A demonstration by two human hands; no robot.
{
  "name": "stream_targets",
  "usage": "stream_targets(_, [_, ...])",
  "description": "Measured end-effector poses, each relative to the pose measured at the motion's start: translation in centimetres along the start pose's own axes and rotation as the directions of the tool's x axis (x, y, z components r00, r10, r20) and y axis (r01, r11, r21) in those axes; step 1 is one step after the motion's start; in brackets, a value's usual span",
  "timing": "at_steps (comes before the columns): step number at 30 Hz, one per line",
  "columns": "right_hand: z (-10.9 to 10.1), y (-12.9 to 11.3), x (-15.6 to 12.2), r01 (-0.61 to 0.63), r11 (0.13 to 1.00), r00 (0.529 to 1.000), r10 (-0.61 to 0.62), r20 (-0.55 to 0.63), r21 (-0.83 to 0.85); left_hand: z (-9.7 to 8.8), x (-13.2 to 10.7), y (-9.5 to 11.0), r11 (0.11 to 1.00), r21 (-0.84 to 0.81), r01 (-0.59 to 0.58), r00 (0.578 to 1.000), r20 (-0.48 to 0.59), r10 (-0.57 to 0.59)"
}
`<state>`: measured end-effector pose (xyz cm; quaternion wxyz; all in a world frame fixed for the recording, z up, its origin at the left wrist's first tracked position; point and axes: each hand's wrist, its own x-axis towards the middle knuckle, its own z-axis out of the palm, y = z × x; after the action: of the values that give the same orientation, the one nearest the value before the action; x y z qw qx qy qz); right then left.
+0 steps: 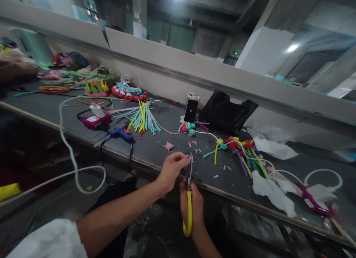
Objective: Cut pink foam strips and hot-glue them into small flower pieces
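My right hand (194,204) is wrapped round yellow-handled scissors (189,209), whose blades point up and away from me over the table's front edge. My left hand (174,171) is closed in a pinch beside the upper part of the blades. Something small and pale may be between its fingertips, but I cannot make out what. Just beyond my hands, a pink fuzzy star-shaped piece (168,145) lies on the dark table (155,150). Short pink offcuts (191,144) are scattered to its right.
A blue glue gun (121,133) and a bundle of fuzzy stems (144,119) lie left. A phone (191,110) stands behind, near a black bag (226,111). Fuzzy flowers (240,146), a white cable (261,159) and crumpled tissue (274,191) lie right. Another person's hand (22,68) shows far left.
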<state>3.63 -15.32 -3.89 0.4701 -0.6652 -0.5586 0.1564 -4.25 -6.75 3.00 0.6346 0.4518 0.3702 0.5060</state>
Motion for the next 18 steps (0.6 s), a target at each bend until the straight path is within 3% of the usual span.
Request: stream_targets(18, [-0.19,0.2,0.16,0.007,0.999,0.998,-0.005,-0.056,0.043,-0.15,-0.03,-0.59,0.995,-0.077,0.061,0.996,0.063,-0.056])
